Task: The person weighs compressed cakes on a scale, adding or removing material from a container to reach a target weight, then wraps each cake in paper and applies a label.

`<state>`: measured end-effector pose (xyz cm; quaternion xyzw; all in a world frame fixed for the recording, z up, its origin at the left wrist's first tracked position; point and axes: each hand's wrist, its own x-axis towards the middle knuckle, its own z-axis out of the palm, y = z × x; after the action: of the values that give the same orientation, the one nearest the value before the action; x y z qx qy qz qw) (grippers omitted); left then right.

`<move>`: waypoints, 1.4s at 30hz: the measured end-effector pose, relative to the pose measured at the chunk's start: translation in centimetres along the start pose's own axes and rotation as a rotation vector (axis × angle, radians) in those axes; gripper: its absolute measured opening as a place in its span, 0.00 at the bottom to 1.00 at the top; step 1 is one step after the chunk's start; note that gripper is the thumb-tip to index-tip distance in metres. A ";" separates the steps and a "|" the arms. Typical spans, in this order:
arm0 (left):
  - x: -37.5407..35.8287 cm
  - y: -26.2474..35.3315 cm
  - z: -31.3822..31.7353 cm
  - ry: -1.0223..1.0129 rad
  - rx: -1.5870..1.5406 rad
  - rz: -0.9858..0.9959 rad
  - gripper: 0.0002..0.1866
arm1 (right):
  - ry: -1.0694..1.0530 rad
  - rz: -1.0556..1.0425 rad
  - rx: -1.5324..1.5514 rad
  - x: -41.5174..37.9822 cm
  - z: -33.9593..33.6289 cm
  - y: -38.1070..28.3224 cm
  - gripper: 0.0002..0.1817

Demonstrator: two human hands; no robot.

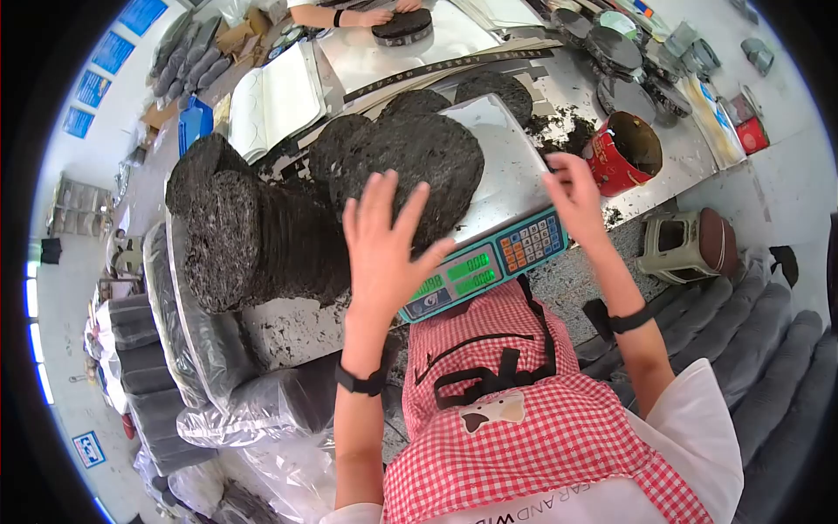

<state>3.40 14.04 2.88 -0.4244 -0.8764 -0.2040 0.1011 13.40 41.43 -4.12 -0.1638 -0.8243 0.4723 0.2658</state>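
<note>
My left hand (381,244) is over the front of a dark, rough, round pressed cake (410,162), fingers spread wide. That cake lies on the metal pan (499,162) of a teal digital scale (489,266) with green lit digits. At the pan's right edge is my right hand (576,199), its fingers bent toward the thumb near a red can (624,155). A dark spot shows at those fingertips; I cannot tell what it is. Left of the scale, a thick stack of dark cakes (301,240) lies on its side, with another dark roll (202,170) behind.
Dark crumbs (567,131) litter the table behind the can. Across the table, another person's hands (384,16) rest by a round dark cake (403,28). Plastic-wrapped rolls (253,419) stand at left, and grey rolls (742,341) beside a stool (690,246) at right.
</note>
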 end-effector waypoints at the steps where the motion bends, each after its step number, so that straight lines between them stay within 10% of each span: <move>1: -0.5 -0.5 -1.2 0.099 -0.008 -0.023 0.33 | 0.036 -0.006 -0.043 -0.7 -1.0 0.5 0.17; 6: -4.0 -4.4 -3.8 0.353 -0.089 -0.260 0.27 | 0.083 0.192 0.049 -3.0 -3.9 1.3 0.15; 17: -1.1 -9.4 -0.3 0.276 -0.342 -0.283 0.36 | -0.083 0.139 0.104 -3.3 1.7 -4.5 0.32; 20: 1.5 -10.8 1.9 0.230 -0.846 -0.648 0.40 | -0.092 0.250 0.223 -1.5 5.7 -5.6 0.44; 24: 2.8 -12.4 5.8 0.031 -1.058 -0.656 0.38 | -0.119 0.242 0.206 0.8 11.2 -5.9 0.51; 30: 2.5 -2.0 9.2 0.122 -0.749 -0.652 0.41 | -0.140 0.243 -0.169 2.2 3.4 0.6 0.54; 33: 4.2 4.4 11.7 0.045 -0.903 -0.603 0.42 | -0.151 0.730 0.565 3.0 -2.4 -0.4 0.52; 42: 13.4 2.2 6.5 0.292 -1.067 -0.544 0.42 | -0.096 0.613 0.897 18.5 -1.5 4.7 0.38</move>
<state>-3.20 27.55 2.39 -0.1453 -0.7073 -0.6890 -0.0619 -0.50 54.47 -2.37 -0.2455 -0.4677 0.8403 0.1219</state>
